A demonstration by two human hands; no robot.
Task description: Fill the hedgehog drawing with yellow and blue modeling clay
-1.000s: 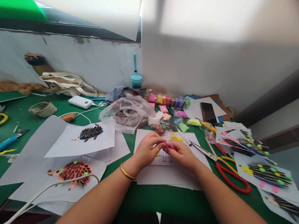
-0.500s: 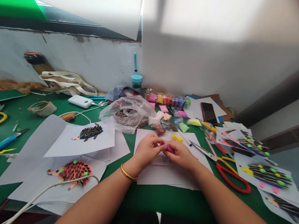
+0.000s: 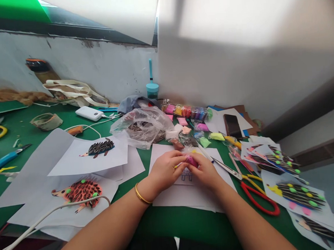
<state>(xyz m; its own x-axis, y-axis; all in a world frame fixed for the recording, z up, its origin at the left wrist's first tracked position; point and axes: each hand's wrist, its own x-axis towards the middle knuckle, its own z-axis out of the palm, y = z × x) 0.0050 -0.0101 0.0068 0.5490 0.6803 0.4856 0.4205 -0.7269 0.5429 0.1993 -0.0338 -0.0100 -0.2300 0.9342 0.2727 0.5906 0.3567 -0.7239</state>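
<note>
Above a stack of white paper (image 3: 176,195), my left hand (image 3: 164,169) and my right hand (image 3: 205,173) meet with their fingers closed on a small magenta packet of modelling clay (image 3: 191,160). The fingers cover part of the packet. Under the hands, the top sheet carries a small blue line drawing (image 3: 186,176), its upper part partly hidden. A bit of yellow shows by the left fingers, too small to name. Behind the right hand lies a pen-like white stick (image 3: 204,151).
Red-handled scissors (image 3: 260,198) lie open right of the paper. Several clay packets (image 3: 205,141) and a plastic bag of seeds (image 3: 141,128) sit behind. Hedgehog pictures (image 3: 85,192) lie left, more (image 3: 299,194) right. A white cable (image 3: 59,207) crosses the left pictures. A phone (image 3: 232,126) rests back right.
Both hands have shifted slightly and closed more tightly around the magenta packet, raising it a little. More of the blue drawing shows below them.
</note>
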